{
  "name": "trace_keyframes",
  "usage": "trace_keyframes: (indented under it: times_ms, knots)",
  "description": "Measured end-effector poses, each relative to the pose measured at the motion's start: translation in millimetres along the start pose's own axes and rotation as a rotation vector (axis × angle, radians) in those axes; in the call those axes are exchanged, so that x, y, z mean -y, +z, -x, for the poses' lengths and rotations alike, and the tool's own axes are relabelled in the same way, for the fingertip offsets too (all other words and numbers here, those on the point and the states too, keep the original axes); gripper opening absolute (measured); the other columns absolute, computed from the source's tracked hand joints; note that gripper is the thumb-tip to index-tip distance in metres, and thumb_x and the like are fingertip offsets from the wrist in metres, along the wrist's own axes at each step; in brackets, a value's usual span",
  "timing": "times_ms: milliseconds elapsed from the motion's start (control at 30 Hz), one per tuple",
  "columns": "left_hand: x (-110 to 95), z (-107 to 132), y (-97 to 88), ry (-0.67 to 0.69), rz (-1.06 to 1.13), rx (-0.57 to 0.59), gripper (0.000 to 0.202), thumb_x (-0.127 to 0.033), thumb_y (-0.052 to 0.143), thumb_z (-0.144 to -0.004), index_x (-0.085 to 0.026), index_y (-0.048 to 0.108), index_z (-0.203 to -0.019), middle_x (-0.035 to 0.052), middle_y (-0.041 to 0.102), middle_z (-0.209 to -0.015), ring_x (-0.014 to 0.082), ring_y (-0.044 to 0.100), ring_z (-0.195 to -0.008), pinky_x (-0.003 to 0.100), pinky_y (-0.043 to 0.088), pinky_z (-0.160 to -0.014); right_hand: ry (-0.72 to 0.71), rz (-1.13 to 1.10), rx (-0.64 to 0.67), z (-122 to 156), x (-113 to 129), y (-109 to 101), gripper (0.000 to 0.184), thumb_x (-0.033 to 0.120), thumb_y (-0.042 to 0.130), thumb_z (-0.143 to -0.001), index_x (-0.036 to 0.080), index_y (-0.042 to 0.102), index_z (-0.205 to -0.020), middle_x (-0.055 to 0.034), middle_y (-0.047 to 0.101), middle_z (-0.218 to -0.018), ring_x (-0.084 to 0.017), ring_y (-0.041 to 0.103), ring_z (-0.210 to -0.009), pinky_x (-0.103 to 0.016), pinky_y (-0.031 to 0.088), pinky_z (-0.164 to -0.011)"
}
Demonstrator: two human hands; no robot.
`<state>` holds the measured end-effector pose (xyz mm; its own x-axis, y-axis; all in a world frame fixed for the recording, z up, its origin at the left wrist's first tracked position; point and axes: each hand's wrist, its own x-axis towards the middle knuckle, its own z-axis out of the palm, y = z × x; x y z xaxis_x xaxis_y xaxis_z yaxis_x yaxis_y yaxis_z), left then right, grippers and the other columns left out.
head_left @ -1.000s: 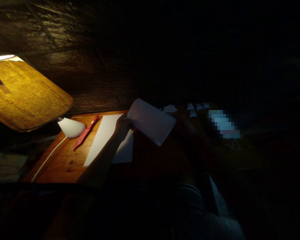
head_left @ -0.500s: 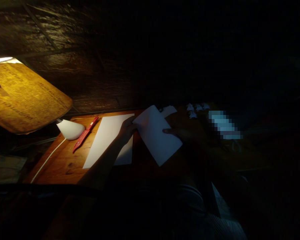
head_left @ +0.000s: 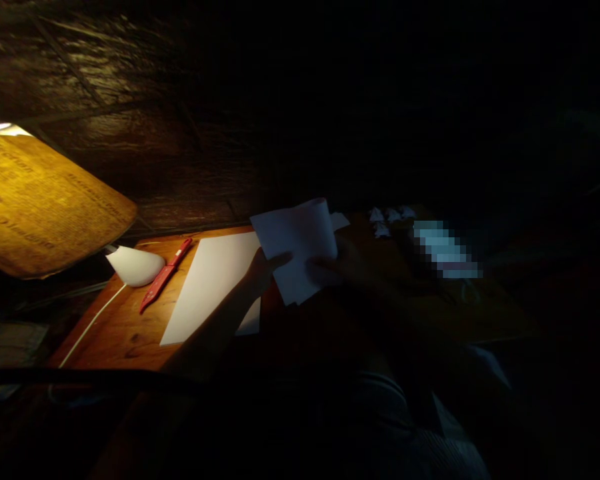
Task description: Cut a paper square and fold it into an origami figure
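Observation:
The scene is very dark, lit only at the left. My left hand [head_left: 266, 265] grips the left edge of a white sheet of paper [head_left: 300, 240] held above the wooden table [head_left: 130, 327]. My right hand [head_left: 345, 267], barely lit, holds the same sheet at its right side with fingers curled on it. The sheet is bent, its lower part folded up toward me. Under my left forearm a second white sheet [head_left: 207, 283] lies flat on the table.
A red utility knife [head_left: 166, 275] lies left of the flat sheet, beside a white lamp base [head_left: 135, 265] with a white cord [head_left: 93, 323]. A yellow-lit lampshade [head_left: 45, 207] hangs at the left. Small white paper pieces [head_left: 390, 217] sit at the back.
The held sheet went from tilted up, to laid out flat and angled, to now being folded up between both hands. My right hand has closed on its right side.

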<state>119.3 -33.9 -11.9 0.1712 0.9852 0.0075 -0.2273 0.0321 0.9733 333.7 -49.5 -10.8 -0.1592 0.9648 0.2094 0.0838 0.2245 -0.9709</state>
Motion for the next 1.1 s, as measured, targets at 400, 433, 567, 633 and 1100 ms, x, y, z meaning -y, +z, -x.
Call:
trace_keyframes:
  times_ms: [400,433,567,633,1100]
  knots:
    - [-21.9,-2.2,22.1,0.157,-0.073,-0.103,0.050,-0.036,0.094,-0.051,-0.014,0.073,-0.090,0.0096,0.078,-0.089,0.0307,0.075,-0.090,0.042,0.062,-0.081,-0.014,-0.065,-0.144,3.9,-4.9,1.3,0.055,0.054,0.083,-0.064,0.017,0.069,-0.103,-0.0111,0.075,-0.104,-0.032,0.071,-0.096,-0.047,0.059,-0.083]
    - [-20.3,-3.6,20.6,0.147,-0.081,-0.106,0.052,-0.035,0.095,-0.049,-0.014,0.072,-0.091,0.0096,0.079,-0.090,0.0308,0.075,-0.090,0.042,0.063,-0.081,0.000,-0.061,-0.128,4.5,-5.2,0.9,0.055,0.053,0.084,-0.064,0.017,0.069,-0.103,-0.0112,0.075,-0.104,-0.032,0.071,-0.096,-0.048,0.059,-0.083]
    - [-12.7,-6.4,14.8,0.122,-0.086,-0.082,0.059,-0.031,0.097,-0.044,-0.014,0.069,-0.094,0.0091,0.078,-0.088,0.0321,0.075,-0.094,0.044,0.062,-0.087,-0.008,-0.013,-0.076,5.3,-4.7,-1.6,0.056,0.050,0.085,-0.062,0.017,0.070,-0.105,-0.0120,0.076,-0.108,-0.034,0.071,-0.101,-0.049,0.059,-0.084]
    - [-9.1,-6.4,14.5,0.131,-0.051,-0.061,0.062,-0.031,0.097,-0.045,-0.014,0.067,-0.097,0.0094,0.078,-0.090,0.0325,0.074,-0.098,0.045,0.061,-0.089,-0.018,0.007,-0.069,5.6,-3.5,-1.8,0.059,0.049,0.086,-0.062,0.017,0.070,-0.108,-0.0126,0.075,-0.112,-0.036,0.070,-0.103,-0.050,0.059,-0.084]
    - [-6.9,-5.9,22.6,0.203,0.001,0.012,0.060,-0.043,0.092,-0.058,-0.015,0.071,-0.106,0.0102,0.077,-0.091,0.0347,0.072,-0.105,0.045,0.059,-0.088,0.014,0.064,-0.216,3.7,-1.3,1.7,0.057,0.052,0.086,-0.057,0.018,0.070,-0.099,-0.0116,0.077,-0.100,-0.035,0.071,-0.094,-0.049,0.061,-0.078]
